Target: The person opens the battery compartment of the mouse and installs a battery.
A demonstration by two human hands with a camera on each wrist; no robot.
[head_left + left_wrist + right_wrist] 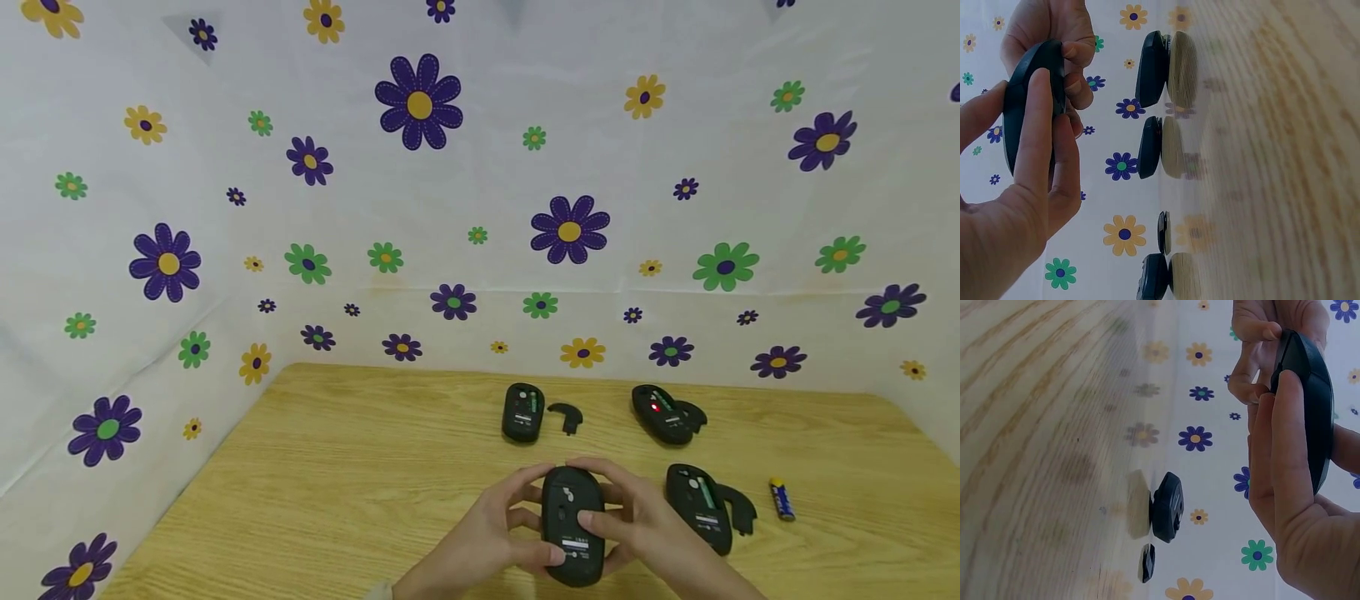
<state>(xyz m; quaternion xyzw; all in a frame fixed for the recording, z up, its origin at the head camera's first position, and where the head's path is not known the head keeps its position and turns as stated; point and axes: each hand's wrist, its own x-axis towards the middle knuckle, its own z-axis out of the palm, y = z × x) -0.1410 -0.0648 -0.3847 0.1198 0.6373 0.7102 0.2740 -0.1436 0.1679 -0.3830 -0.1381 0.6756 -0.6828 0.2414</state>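
Observation:
Both hands hold a black computer mouse above the front of the table, its printed underside facing up toward the head camera. My left hand grips the left side, thumb on the underside near the lower end. From the other side my right hand holds it, thumb pressing the middle of the underside. In the left wrist view the mouse shows edge-on between the fingers. The right wrist view shows the mouse's rounded side with fingers lying along it. No open compartment shows on this mouse.
Three more mice lie underside up with battery compartments open: one at the back, one back right with a red light, one nearer right. Loose curved covers lie beside them. A blue-and-yellow battery lies far right.

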